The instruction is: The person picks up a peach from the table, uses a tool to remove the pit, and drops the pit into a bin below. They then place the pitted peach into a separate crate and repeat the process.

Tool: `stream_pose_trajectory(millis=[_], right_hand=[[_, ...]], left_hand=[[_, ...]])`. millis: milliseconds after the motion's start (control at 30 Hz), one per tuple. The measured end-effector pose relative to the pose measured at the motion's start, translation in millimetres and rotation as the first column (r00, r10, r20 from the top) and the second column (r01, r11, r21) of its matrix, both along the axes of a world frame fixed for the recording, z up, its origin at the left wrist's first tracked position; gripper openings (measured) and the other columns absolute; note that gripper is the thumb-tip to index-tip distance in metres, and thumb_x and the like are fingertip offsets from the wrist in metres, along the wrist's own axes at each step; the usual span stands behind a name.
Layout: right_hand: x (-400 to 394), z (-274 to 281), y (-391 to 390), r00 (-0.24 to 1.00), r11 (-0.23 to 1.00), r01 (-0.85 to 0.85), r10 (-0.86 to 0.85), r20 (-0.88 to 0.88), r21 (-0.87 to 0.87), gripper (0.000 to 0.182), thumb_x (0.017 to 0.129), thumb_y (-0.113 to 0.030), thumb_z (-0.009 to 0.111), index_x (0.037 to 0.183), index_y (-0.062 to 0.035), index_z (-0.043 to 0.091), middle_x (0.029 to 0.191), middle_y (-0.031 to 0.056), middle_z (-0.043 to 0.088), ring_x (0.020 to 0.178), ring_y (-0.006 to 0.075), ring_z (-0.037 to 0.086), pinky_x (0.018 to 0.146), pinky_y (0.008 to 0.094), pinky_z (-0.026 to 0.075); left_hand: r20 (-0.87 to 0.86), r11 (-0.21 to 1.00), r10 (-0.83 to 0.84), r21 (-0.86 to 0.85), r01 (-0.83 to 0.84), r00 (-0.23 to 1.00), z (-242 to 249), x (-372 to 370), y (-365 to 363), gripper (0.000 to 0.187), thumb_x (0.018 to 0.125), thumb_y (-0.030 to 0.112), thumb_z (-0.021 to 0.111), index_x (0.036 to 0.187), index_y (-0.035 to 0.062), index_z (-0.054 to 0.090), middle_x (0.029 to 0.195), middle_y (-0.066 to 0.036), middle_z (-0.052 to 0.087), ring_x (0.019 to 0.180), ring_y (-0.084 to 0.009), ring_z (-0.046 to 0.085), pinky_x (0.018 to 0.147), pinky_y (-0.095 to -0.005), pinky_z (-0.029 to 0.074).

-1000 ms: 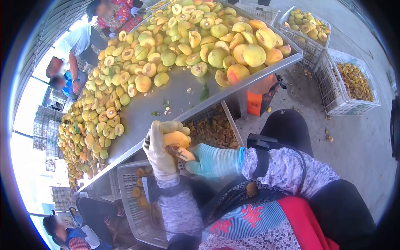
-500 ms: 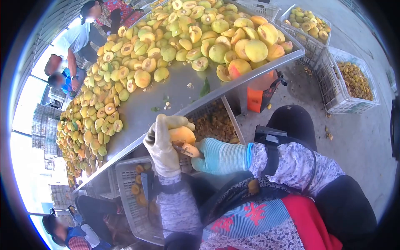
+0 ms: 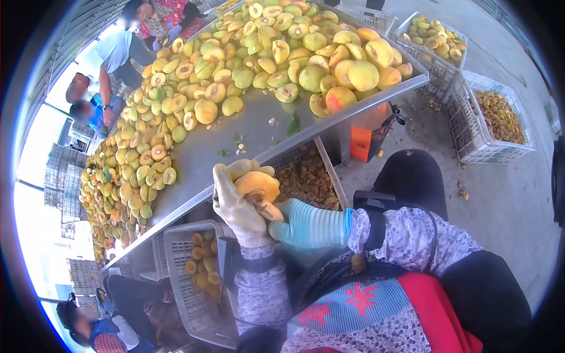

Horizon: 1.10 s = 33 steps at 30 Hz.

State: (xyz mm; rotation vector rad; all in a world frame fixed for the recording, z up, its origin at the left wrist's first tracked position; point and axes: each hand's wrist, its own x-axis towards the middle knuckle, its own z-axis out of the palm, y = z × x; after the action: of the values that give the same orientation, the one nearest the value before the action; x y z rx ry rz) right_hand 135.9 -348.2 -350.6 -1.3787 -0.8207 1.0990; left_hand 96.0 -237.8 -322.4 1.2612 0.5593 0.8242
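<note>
My left hand [image 3: 238,206], in a cream glove, is closed around a yellow peach half [image 3: 263,183]. The fruit's cut face, with a brownish hollow, is turned partly up. My right hand [image 3: 312,222], in a teal striped glove, grips a small pitting knife [image 3: 254,203] whose blade meets the fruit's lower edge; its handle is mostly hidden by my fingers. A pale orange piece of peach [image 3: 271,211] lies against my right thumb. Both hands are just off the near edge of a metal table [image 3: 253,126] heaped with halved peaches [image 3: 206,88].
Below the table, a bin holds brown peach scraps [image 3: 309,179]. A white crate [image 3: 176,276] at lower left contains pitted halves [image 3: 205,259]. Crates of fruit [image 3: 435,38] and scraps [image 3: 499,117] stand at right, near an orange-black container [image 3: 365,141]. Other people are along the left.
Both hands have shifted slightly, the left one rightward. The peach half has tilted, so more of its hollow shows, with the knife still against it.
</note>
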Motion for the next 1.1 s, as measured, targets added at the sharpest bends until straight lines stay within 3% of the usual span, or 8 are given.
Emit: stream_pose_trajectory(millis=[200, 267, 500, 700, 767, 900, 1000, 1100], right_hand=[[2, 0, -2, 0.987, 0.998, -0.054, 0.051, 0.154, 0.012, 0.033, 0.098, -0.03, 0.049, 0.097, 0.0009, 0.058, 0.063, 0.0091, 0.058, 0.049, 0.0201, 0.057, 0.044, 0.0336, 0.048], [1, 14, -8, 0.97, 0.982, -0.144, 0.116, -0.213, -0.119, 0.034, 0.098, -0.033, 0.048, 0.095, -0.001, 0.058, 0.063, 0.0075, 0.057, 0.048, 0.0193, 0.055, 0.043, 0.0333, 0.047], [0, -14, 0, 0.996, 0.996, -0.084, 0.084, 0.034, -0.008, 0.034, 0.099, -0.038, 0.048, 0.094, -0.0055, 0.057, 0.063, 0.0034, 0.053, 0.047, 0.0163, 0.052, 0.042, 0.0322, 0.045], [-3, -16, -2, 0.975, 0.999, -0.051, 0.049, -0.216, -0.004, 0.031, 0.097, -0.032, 0.049, 0.094, -0.0029, 0.06, 0.063, 0.009, 0.059, 0.053, 0.0236, 0.06, 0.049, 0.0362, 0.051], [5, -24, 3, 0.96, 0.981, -0.028, -0.027, 0.279, 0.19, 0.028, 0.093, -0.026, 0.051, 0.091, -0.0005, 0.062, 0.066, 0.0125, 0.062, 0.061, 0.0282, 0.063, 0.06, 0.0389, 0.054], [11, -52, 9, 0.839, 0.939, -0.107, -0.091, 0.536, 0.327, 0.022, 0.088, -0.018, 0.053, 0.092, 0.0, 0.065, 0.073, 0.0163, 0.067, 0.071, 0.0314, 0.067, 0.07, 0.0411, 0.055], [2, -43, 7, 0.965, 0.941, 0.053, -0.135, 0.226, 0.334, 0.021, 0.087, -0.019, 0.055, 0.09, -0.0011, 0.066, 0.074, 0.0189, 0.067, 0.071, 0.0352, 0.067, 0.069, 0.0426, 0.054], [5, -54, 7, 0.898, 0.966, 0.049, -0.154, 0.412, 0.254, 0.022, 0.087, -0.022, 0.058, 0.091, -0.0017, 0.066, 0.074, 0.0211, 0.066, 0.071, 0.0392, 0.066, 0.069, 0.0447, 0.054]], left_hand=[[-0.036, 0.986, -0.168, 0.0, 0.168, 0.985, 6, -6, 2, 0.051, 0.1, 0.049, 0.046, 0.096, -0.001, 0.056, 0.081, -0.022, 0.064, 0.06, -0.0297, 0.062, 0.057, -0.0358, 0.053], [-0.005, 0.968, -0.219, -0.13, 0.216, 0.976, 9, -6, -1, 0.051, 0.098, 0.051, 0.049, 0.094, 0.001, 0.054, 0.08, -0.022, 0.063, 0.059, -0.0299, 0.062, 0.055, -0.0364, 0.053], [0.025, 0.949, -0.303, -0.085, 0.304, 0.953, 2, -6, 1, 0.052, 0.095, 0.056, 0.052, 0.092, 0.0034, 0.054, 0.077, -0.02, 0.061, 0.059, -0.0302, 0.062, 0.053, -0.0366, 0.053], [0.12, 0.917, -0.251, -0.287, 0.276, 0.961, -1, 3, -1, 0.049, 0.096, 0.052, 0.055, 0.091, 0.0031, 0.057, 0.078, -0.017, 0.063, 0.06, -0.0303, 0.065, 0.052, -0.0374, 0.055], [0.162, 0.92, -0.211, -0.299, 0.252, 0.964, -4, 7, -1, 0.043, 0.095, 0.052, 0.056, 0.089, 0.009, 0.053, 0.078, -0.011, 0.058, 0.061, -0.0317, 0.063, 0.052, -0.0402, 0.053], [0.22, 0.876, -0.375, -0.234, 0.422, 0.9, -9, 2, 5, 0.042, 0.096, 0.051, 0.055, 0.087, 0.0097, 0.051, 0.079, -0.008, 0.058, 0.063, -0.0307, 0.063, 0.052, -0.0398, 0.054], [0.207, 0.886, -0.307, -0.293, 0.358, 0.929, -5, 8, 0, 0.039, 0.096, 0.05, 0.055, 0.087, 0.0115, 0.052, 0.079, -0.008, 0.058, 0.065, -0.0303, 0.064, 0.051, -0.0393, 0.053], [0.196, 0.904, -0.252, -0.301, 0.303, 0.948, -10, 11, 4, 0.037, 0.096, 0.049, 0.056, 0.093, 0.0119, 0.053, 0.082, -0.007, 0.058, 0.069, -0.0293, 0.066, 0.053, -0.039, 0.054]])
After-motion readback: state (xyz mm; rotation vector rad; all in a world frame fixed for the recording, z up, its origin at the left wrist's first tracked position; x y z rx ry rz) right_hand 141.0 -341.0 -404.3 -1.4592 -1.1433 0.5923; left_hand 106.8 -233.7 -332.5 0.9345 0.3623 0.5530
